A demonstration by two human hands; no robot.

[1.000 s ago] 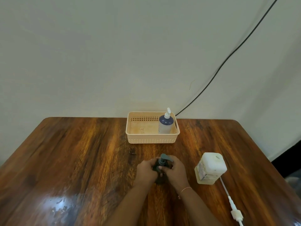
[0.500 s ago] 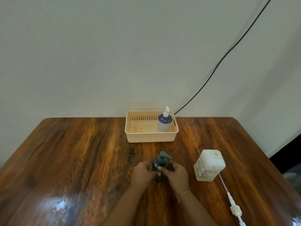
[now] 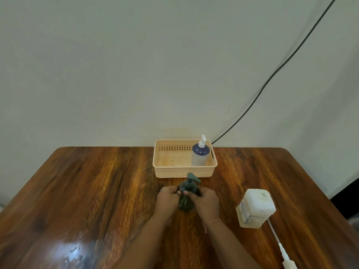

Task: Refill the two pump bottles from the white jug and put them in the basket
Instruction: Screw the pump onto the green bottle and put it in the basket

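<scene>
A dark green pump bottle stands upright on the wooden table, its pump head fitted and the spout pointing right. My left hand and my right hand grip it from either side. Behind it sits a beige basket holding a white pump bottle with a dark blue shoulder at its right end. The white jug stands to the right of my hands, apart from them.
A white pump with its long tube lies on the table in front of the jug, near the right front edge. A black cable runs down the wall to behind the basket. The table's left half is bare wood.
The green bottle and both hands sit slightly farther from me, toward the basket, and more of the pump head shows above my fingers. The basket, white bottle and jug stay put.
</scene>
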